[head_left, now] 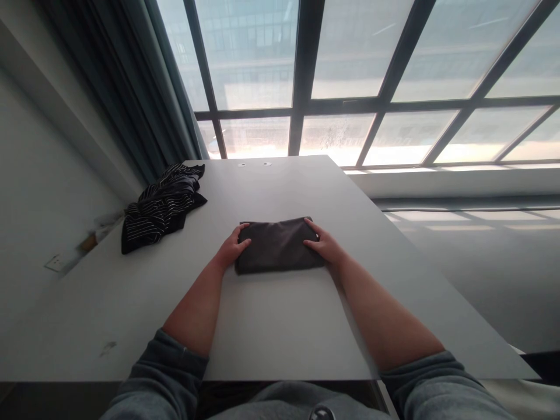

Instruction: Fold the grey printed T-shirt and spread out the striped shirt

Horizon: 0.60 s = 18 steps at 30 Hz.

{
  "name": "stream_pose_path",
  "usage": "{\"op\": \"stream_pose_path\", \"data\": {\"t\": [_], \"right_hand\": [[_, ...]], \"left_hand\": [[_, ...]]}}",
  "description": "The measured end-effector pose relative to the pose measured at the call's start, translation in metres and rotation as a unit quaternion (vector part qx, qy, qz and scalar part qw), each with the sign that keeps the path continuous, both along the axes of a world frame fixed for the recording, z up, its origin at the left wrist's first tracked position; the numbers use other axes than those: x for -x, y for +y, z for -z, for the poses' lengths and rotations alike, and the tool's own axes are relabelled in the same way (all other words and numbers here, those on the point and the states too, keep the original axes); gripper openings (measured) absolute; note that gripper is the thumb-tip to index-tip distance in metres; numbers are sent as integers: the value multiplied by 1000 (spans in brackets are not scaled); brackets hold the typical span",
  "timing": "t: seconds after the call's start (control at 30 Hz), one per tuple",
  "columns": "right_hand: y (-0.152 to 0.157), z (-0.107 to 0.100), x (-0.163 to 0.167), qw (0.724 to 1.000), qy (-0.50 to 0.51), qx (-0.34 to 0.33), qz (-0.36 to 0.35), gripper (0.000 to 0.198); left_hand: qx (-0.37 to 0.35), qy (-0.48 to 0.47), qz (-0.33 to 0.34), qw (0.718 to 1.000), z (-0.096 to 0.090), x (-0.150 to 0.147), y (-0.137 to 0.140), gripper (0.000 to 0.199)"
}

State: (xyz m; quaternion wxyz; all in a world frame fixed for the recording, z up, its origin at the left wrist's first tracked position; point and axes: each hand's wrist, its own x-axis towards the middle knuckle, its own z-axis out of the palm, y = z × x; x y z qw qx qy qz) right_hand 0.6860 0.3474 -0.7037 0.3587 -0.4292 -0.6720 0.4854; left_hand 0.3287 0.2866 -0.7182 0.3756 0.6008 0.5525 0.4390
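Observation:
A dark grey folded cloth (277,248), forming a flat rectangle, lies in the middle of the white table (280,326). My left hand (233,247) grips its left edge, thumb on top and the other fingers around the side and far corner. At the opposite edge, my right hand (324,244) holds the cloth the same way, with its thumb on the upper face and a finger at the far right corner. What sort of garment or fabric it is cannot be made out.
Black cloth with white stripes (164,204) lies crumpled at the table's far left. Two small white fittings (267,164) sit near the back edge. Beyond stand a dark curtain (118,76) and large framed windows (301,76). A wall socket (55,263) is on the left.

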Motion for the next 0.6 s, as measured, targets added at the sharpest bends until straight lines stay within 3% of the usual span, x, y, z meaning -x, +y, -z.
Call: {"op": "stream_pose_path", "data": {"t": [0.17, 0.5, 0.6], "right_hand": [[2, 1, -1, 1000, 19, 9, 16, 109], [0, 0, 1, 999, 32, 31, 2, 111], [1, 1, 1, 1000, 6, 5, 0, 107]], "left_hand": [[-10, 8, -5, 1000, -3, -1, 0, 79], [-11, 7, -76, 997, 0, 0, 7, 55], [-13, 22, -97, 995, 4, 2, 10, 50]]}}
